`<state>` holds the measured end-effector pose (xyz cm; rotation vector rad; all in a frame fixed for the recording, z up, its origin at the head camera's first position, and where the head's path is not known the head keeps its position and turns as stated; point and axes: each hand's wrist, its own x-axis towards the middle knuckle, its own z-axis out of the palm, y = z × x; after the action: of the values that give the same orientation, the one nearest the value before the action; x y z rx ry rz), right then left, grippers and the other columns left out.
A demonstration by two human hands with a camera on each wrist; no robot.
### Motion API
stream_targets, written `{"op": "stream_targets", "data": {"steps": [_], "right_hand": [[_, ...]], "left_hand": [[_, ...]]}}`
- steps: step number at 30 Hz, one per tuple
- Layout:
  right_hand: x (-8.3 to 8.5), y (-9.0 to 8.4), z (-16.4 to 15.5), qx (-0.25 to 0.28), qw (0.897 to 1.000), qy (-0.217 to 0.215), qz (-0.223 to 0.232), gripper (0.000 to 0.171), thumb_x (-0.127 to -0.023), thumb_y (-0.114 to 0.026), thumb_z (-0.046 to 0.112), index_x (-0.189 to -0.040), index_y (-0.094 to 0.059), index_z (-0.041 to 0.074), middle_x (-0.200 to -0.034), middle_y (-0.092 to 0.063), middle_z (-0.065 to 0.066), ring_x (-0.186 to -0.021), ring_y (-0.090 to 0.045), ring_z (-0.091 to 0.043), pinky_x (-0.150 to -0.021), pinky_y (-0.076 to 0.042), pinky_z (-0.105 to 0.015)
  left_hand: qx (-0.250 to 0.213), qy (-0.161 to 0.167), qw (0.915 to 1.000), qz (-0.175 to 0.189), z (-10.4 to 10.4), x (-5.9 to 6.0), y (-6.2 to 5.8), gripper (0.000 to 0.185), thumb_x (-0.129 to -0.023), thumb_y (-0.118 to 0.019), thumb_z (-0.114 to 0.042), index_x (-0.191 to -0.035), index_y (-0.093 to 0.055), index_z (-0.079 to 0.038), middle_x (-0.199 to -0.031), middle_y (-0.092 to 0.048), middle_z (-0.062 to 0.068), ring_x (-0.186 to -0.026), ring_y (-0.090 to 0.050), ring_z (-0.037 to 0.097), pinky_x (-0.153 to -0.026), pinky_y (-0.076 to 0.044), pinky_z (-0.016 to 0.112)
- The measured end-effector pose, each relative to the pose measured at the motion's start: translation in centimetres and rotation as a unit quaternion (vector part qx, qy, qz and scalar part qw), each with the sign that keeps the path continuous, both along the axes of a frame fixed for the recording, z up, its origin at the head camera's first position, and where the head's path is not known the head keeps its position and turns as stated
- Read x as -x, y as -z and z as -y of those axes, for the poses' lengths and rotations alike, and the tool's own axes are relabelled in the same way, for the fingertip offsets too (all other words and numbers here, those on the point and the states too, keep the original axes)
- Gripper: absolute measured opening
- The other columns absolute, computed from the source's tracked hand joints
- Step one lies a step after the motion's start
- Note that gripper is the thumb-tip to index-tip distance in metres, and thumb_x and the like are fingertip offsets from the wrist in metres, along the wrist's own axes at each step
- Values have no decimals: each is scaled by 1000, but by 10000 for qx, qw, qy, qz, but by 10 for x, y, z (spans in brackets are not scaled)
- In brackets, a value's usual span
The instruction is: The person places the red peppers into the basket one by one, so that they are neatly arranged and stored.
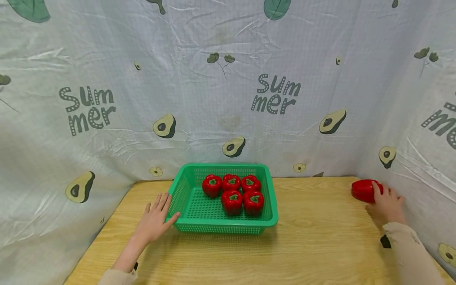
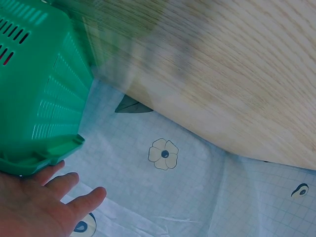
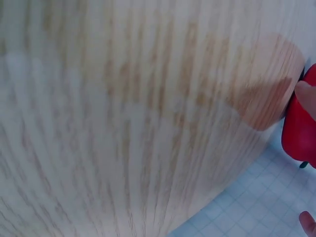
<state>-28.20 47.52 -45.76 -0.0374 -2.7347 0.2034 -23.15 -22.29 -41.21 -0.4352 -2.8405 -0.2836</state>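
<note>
In the head view, my left hand [image 1: 156, 219] lies against the left rim of a green plastic basket [image 1: 228, 223], fingers straight and spread. The left wrist view shows that hand [image 2: 37, 205] with its fingertips at the rim of the basket [image 2: 54, 94]. Several red bell peppers [image 1: 232, 202] stand inside, green stems up, toward the right side. Far to the right, my right hand [image 1: 389, 204] holds another red bell pepper [image 1: 363, 190] lying on its side. The right wrist view has the thumb [image 3: 307, 96] pressed on this pepper [image 3: 296, 133], partly cut off by the frame edge.
A wooden table [image 1: 313, 237] carries the basket. White cloth [image 1: 199, 99] printed with avocados and lettering hangs along the back and both sides. The right hand is close to the cloth on the right.
</note>
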Motion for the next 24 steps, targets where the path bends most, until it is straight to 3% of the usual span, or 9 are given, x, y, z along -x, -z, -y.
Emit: {"op": "stream_targets", "data": {"steps": [5,9,14,18,24], "right_hand": [[-2,-2,4,-219,9993,186,-226,80,-63,-74,14,-122,-28,-14,-105,-32,-40,-95,-27,-56,-68,-27,-68],[-2,-1,6,-560,9960,286,-637,69,-64,-76,17,-108,-37,-19,-94,-38,-39,-84,-35,-53,-60,-34,-63],[-2,5,2,-590,9922,336,-1041,66,-60,-78,21,-91,-40,-22,-85,-40,-40,-76,-37,-51,-53,-34,-56],[-3,7,0,-240,9951,371,-881,67,-61,-78,25,-89,-38,-20,-83,-43,-41,-75,-36,-48,-53,-32,-52],[-7,5,0,173,9980,295,-526,71,-64,-76,26,-102,-35,-18,-91,-43,-39,-80,-33,-48,-56,-30,-52]], "left_hand": [[33,-28,10000,-12,0,1,1,72,-89,-43,-48,-138,-29,3,-145,-24,21,-134,-19,41,-100,-22,63],[28,-29,10000,-33,-1,1,1,72,-89,-43,-48,-138,-29,3,-145,-25,22,-133,-20,41,-100,-22,63],[14,-20,10000,-18,-1,0,0,72,-89,-44,-48,-138,-29,3,-145,-24,22,-133,-21,41,-100,-21,63],[17,-12,10000,-44,-1,-1,-1,72,-89,-44,-48,-137,-29,4,-144,-25,23,-133,-21,41,-99,-22,64],[31,-18,10000,-13,-1,-1,-2,72,-89,-43,-48,-138,-29,4,-144,-24,22,-133,-20,41,-100,-22,63]]}}
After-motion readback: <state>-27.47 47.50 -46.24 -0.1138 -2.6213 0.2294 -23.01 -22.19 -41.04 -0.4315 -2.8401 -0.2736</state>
